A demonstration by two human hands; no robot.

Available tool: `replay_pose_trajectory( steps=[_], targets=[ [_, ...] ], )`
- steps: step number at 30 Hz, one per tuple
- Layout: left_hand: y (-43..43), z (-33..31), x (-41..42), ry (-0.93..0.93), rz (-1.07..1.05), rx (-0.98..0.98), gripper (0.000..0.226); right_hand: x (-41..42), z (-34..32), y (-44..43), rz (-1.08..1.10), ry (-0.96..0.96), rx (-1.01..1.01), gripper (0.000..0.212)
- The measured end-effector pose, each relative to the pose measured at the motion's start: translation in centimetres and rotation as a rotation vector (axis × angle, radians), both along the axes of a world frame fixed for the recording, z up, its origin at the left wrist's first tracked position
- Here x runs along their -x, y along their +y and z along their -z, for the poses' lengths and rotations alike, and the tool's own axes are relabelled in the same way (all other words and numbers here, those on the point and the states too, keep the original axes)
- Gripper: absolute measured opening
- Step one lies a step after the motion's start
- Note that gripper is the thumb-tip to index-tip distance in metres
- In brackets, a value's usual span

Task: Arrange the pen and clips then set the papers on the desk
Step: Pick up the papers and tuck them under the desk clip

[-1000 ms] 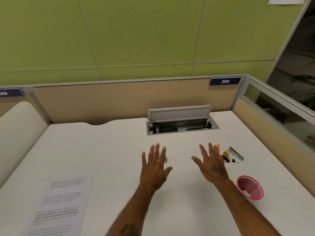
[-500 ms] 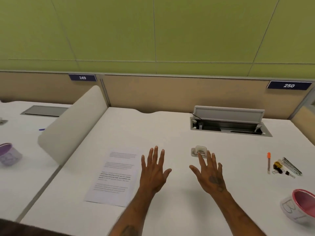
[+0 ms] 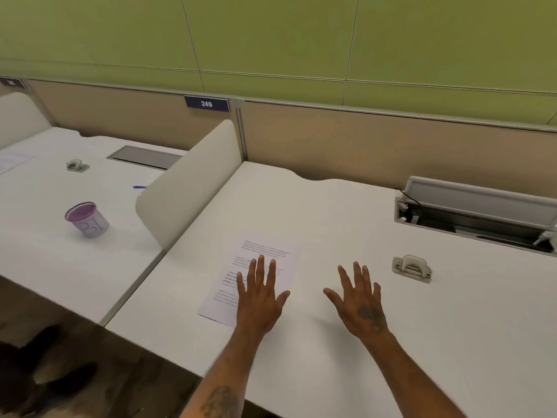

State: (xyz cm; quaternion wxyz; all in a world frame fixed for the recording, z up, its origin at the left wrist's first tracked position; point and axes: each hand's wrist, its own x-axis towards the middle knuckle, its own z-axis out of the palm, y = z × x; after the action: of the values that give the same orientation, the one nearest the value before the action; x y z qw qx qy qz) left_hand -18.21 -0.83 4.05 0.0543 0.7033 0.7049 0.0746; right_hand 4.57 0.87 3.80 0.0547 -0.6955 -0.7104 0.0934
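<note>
Your left hand (image 3: pixel 260 300) is flat and spread, fingers splayed, holding nothing; it overlaps the right half of the printed sheet of paper (image 3: pixel 256 276), though whether the palm presses on it or floats above it cannot be told. Your right hand (image 3: pixel 360 303) is likewise spread wide and empty, palm down over bare white desk (image 3: pixel 331 215), just to the 3 o'clock side of the sheet and clear of it.

The paper lies face up, slightly skewed, near the desk's front-left area. At 2 o'clock from your right hand sits a small grey hole punch (image 3: pixel 411 268), apart from the fingers. Further toward 2 o'clock, a cable tray (image 3: pixel 476 218) is sunk in the desk with its grey lid propped open.

At 10 o'clock from the sheet, a curved white divider (image 3: pixel 190 185) separates the neighbouring desk. Over there: a purple-rimmed cup (image 3: pixel 86 219), a blue pen (image 3: pixel 139 187) partly hidden by the divider, and a second hole punch (image 3: pixel 77 165). Sign "249" (image 3: pixel 206 104) hangs on the back panel.
</note>
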Motion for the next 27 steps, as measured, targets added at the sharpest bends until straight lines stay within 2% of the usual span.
replay_pose_trajectory(
  steps=[4,10,15,18,22,27],
  targets=[
    [0.9,1.2,4.0,0.007,-0.014,-0.021,0.076,4.3,0.5,0.7,0.009,0.001,0.032,0.106],
    [3.3,2.8,10.0,0.033,-0.013,0.004,0.082,10.2,2.1,2.2,0.037,0.037,0.057,0.092],
    [4.7,3.5,12.7,0.019,-0.016,0.056,0.079,14.0,3.1,2.8,0.058,0.014,0.091,0.095],
    [5.2,4.1,13.4,0.006,-0.01,0.08,0.079,15.6,3.7,2.9,0.083,0.015,0.115,0.079],
    [5.8,4.9,13.8,-0.088,-0.042,0.132,0.08,17.0,4.4,3.0,0.137,0.062,0.156,0.074],
    [6.8,5.0,13.6,-0.134,-0.158,0.128,0.08,18.3,4.6,3.5,0.361,0.236,0.123,0.062]
  ],
)
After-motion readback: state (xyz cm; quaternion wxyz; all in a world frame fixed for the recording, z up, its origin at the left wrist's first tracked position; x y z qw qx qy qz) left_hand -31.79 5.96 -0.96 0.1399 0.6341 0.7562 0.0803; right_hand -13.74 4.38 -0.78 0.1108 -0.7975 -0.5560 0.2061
